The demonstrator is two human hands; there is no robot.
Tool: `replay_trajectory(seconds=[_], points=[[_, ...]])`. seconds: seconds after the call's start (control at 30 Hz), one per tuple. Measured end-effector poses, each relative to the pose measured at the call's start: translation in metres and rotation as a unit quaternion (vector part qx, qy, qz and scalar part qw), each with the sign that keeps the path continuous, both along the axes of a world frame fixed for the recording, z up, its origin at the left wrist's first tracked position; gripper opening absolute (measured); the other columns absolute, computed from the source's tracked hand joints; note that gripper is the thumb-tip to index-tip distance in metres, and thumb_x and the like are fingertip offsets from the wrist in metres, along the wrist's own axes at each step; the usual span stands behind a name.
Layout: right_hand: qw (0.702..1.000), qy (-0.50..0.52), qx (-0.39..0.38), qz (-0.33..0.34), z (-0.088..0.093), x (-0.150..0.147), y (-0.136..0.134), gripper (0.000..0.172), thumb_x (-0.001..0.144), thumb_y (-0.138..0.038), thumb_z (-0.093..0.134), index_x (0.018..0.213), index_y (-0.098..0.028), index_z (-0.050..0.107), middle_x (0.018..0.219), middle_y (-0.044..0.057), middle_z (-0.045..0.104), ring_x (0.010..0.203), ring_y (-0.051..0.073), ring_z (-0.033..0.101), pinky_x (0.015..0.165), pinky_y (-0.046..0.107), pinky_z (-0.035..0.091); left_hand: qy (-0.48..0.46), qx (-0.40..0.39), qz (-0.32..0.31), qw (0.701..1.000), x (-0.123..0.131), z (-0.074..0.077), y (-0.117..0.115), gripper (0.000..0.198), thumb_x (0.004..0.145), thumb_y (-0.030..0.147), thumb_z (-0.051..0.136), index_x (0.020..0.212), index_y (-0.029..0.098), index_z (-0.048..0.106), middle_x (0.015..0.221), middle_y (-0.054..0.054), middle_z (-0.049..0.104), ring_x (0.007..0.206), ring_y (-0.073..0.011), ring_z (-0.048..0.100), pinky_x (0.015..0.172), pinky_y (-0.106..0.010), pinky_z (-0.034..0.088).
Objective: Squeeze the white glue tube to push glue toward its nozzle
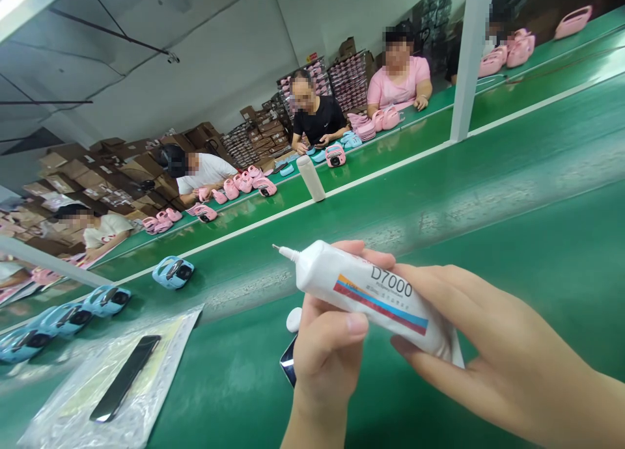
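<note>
A white glue tube [317, 270] marked D7000 lies tilted across both my hands, its thin nozzle pointing up and left with the tip bare. My left hand [327, 351] grips the tube near its shoulder, thumb in front and fingers behind. Around the tube's rear half wraps my right hand [478, 332], thumb below and fingers above. Just left of my left hand, a small white cap [293, 320] rests on the green surface. Below it, a dark shiny object [288, 361] is partly hidden by my left hand, so its kind is unclear.
A black phone-like slab [125, 379] lies on a clear plastic bag [168, 397] at lower left. Several blue camera-shaped cases [173, 272] stand behind it. A pale cylinder [311, 179] is upright near the white divider strip. Several people work across the green bench among pink cases [229, 189].
</note>
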State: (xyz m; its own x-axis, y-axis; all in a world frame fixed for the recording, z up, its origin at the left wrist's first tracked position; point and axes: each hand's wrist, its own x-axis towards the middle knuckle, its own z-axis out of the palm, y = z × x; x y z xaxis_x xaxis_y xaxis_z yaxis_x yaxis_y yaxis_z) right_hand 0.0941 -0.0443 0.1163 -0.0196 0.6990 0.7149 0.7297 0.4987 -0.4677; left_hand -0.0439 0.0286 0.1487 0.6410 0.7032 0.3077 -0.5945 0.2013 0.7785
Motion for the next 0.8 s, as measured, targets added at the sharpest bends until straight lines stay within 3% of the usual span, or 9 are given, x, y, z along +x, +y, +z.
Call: replay_trajectory(seconds=[0.4, 0.6, 0.8], points=[[1.000, 0.013, -0.015, 0.016, -0.0043, 0.0000, -0.0015, 0.034, 0.095, -0.024, 0.042, 0.128, -0.015, 0.042, 0.110, 0.001, 0.053, 0.089, 0.016, 0.053, 0.071, 0.026, 0.046, 0.021, 0.022, 0.058, 0.998, 0.0016, 0.0018, -0.0060, 0.036, 0.080, 0.035, 0.057, 0.112, 0.021, 0.063, 0.104, -0.003, 0.068, 0.093, -0.0180, 0.062, 0.082, -0.026, 0.052], [1.000, -0.005, -0.018, 0.006, -0.0018, -0.0003, 0.0010, 0.033, 0.096, -0.025, 0.041, 0.127, -0.014, 0.043, 0.108, 0.002, 0.055, 0.086, 0.016, 0.054, 0.066, 0.025, 0.046, 0.039, 0.005, 0.109, 0.993, 0.0043, -0.0015, -0.0083, 0.041, 0.084, 0.053, 0.052, 0.107, 0.021, 0.064, 0.097, -0.003, 0.070, 0.089, -0.0176, 0.064, 0.079, -0.026, 0.053], [1.000, -0.002, -0.028, 0.004, -0.0045, 0.0011, 0.0019, 0.036, 0.096, -0.027, 0.042, 0.129, -0.013, 0.043, 0.108, 0.003, 0.055, 0.090, 0.016, 0.054, 0.070, 0.024, 0.047, 0.074, -0.002, 0.126, 0.989, 0.0058, -0.0015, -0.0062, 0.032, 0.084, 0.047, 0.055, 0.102, 0.023, 0.065, 0.095, -0.001, 0.071, 0.088, -0.0163, 0.064, 0.078, -0.025, 0.053]])
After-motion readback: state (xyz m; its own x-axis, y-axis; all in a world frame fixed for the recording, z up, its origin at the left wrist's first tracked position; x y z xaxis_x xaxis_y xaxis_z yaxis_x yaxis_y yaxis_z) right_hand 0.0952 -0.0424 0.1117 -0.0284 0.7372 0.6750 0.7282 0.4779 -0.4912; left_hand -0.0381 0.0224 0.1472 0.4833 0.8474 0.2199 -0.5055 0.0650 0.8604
